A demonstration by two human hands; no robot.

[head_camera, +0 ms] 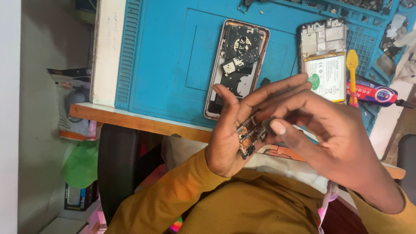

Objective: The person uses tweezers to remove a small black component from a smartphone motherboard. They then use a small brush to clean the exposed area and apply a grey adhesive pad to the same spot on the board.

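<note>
Left hand [227, 138] cradled small circuit board [248, 139] above desk [143, 123] edge; right hand [320, 125] grip pinched on it. Behind: opened phone [236, 65], second phone [325, 60], yellow brush [352, 69], blue mat [173, 56].

Both hands hold a small circuit board [248, 141]: left hand [236, 130] cradles it, right hand [320, 130] pinches it. An opened phone [237, 65] lies on the blue mat [160, 56].
</note>
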